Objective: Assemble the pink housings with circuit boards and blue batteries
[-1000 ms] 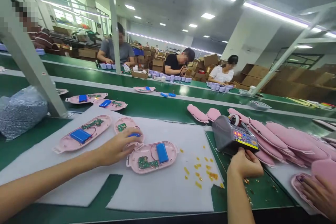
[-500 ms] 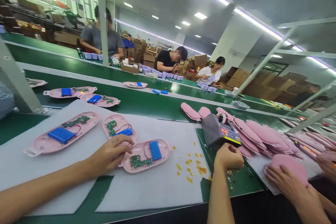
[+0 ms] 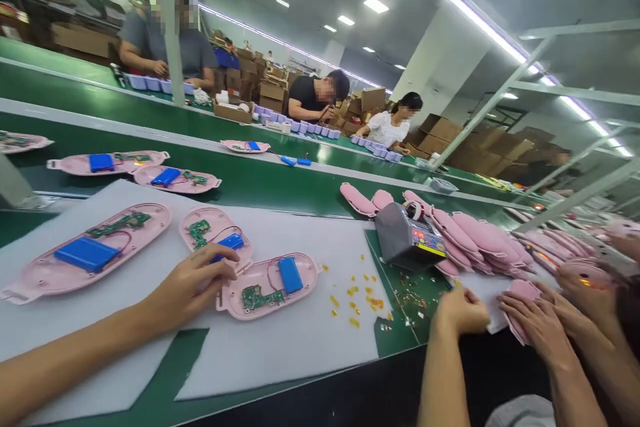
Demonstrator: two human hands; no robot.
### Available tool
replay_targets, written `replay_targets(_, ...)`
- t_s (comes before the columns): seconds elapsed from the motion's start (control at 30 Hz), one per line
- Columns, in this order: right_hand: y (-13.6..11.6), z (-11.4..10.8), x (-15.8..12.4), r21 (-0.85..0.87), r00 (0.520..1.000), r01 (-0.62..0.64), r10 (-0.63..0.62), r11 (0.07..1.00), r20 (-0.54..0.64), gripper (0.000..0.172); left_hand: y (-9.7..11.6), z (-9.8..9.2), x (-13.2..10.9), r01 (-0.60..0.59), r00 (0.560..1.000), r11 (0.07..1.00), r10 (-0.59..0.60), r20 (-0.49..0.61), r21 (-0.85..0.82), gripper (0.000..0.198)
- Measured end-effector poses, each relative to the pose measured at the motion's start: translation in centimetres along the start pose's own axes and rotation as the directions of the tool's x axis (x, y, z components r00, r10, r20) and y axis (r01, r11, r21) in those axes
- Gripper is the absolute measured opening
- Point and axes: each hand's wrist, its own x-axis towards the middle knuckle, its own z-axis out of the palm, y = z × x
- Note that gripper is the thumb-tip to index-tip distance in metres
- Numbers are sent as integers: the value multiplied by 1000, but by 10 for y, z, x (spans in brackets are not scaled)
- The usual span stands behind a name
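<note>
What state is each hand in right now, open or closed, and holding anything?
Left hand: open, lying over a pink casing half, not gripping.
Right hand: curled; cannot tell if it holds anything.

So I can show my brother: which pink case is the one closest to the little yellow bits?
Find the green conveyor belt and the white sheet on it. Three open pink plastic cases lie there; yours is in front, just right of the left hand. It holds a blue battery and green circuit board like the others, but only it sits beside the scattered amber bits.

A factory assembly line with green conveyor belts [image 3: 280, 203].
</note>
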Motion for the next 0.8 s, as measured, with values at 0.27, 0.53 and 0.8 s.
replay_targets(0.27,-4,-44,-42,40,928,52,-63,998,367,40,5,5,6,116,993,993,-117,21,26,32)
replay_targets(0.53,-13,-27,-46,171,840,111,-184,979,510,25,10,2,7,185,979,981,-189,70,52,28)
replay_targets(0.8,-14,-18,-22,345,817,19,-214,938,536,36,1,3,3,185,976,962,-203,73,198,32)
